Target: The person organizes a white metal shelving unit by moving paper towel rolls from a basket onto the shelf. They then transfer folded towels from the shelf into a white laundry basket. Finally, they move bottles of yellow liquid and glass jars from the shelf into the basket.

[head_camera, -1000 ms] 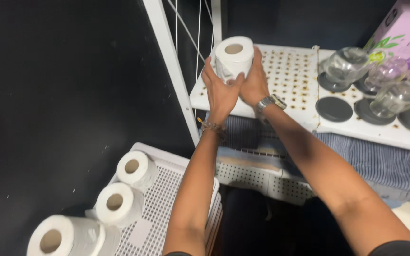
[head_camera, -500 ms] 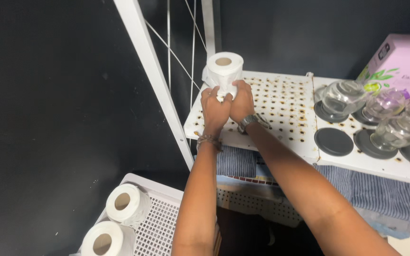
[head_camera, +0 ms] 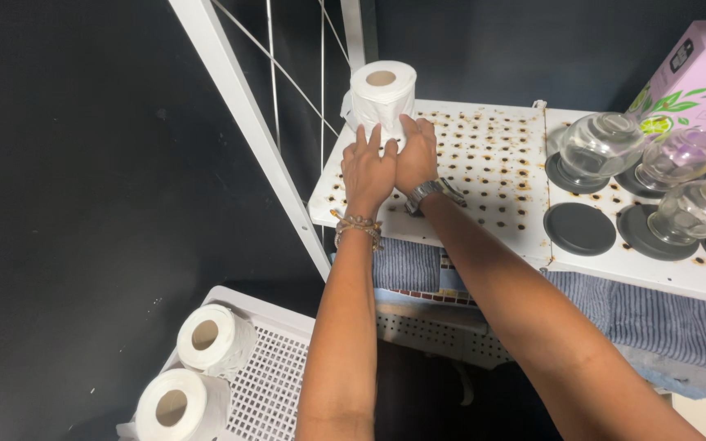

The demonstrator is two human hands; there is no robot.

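A white toilet roll (head_camera: 382, 91) stands upright at the back left corner of a white perforated shelf (head_camera: 492, 175). My left hand (head_camera: 367, 170) and my right hand (head_camera: 417, 155) lie side by side in front of it. Their fingers are stretched out with the tips against the roll's lower front, not wrapped around it. A beaded bracelet sits on my left wrist and a metal watch on my right.
Clear glass jars (head_camera: 602, 145) and dark round lids (head_camera: 579, 229) fill the shelf's right side, with a pink box (head_camera: 700, 69) behind. Striped folded towels (head_camera: 663, 327) lie on the shelf below. A white basket (head_camera: 267, 384) at lower left holds two rolls (head_camera: 210, 336). A slanted white frame bar (head_camera: 247, 131) stands left.
The roll, held in both hands above the shelf a second ago, now stands on the shelf's back left corner. My fingers have loosened from around it and rest at its front.
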